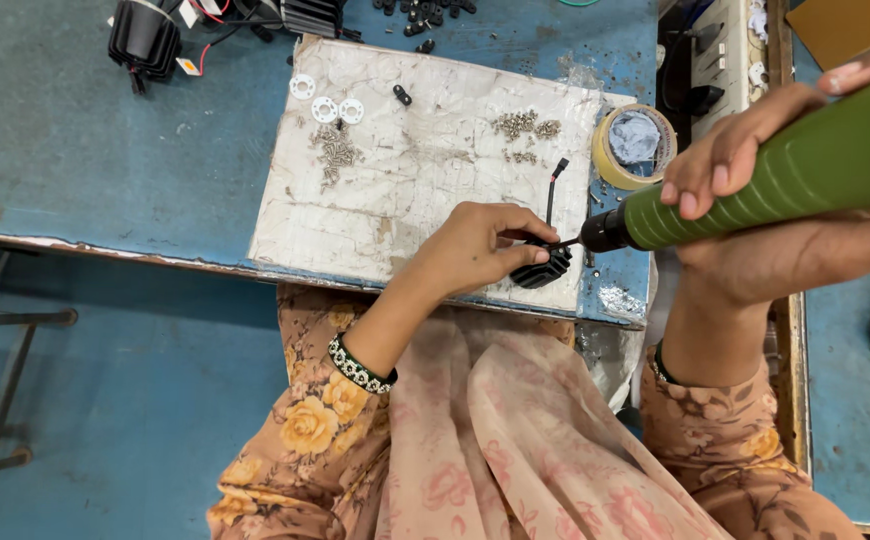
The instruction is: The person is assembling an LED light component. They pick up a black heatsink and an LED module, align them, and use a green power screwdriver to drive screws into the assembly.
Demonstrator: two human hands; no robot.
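While left hand (480, 245) pinches one black finned part (545, 268), right hand (755, 150) grips one green screwdriver (775, 175); three white washers (325, 102) on board (425, 200).

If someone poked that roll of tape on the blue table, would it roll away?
Probably not. The roll of tape lies flat on its side on the table, so a poke would likely just slide it. Stood on its edge, its round shape could roll. It looks like a hollow ring, so it is probably light and easy to push.
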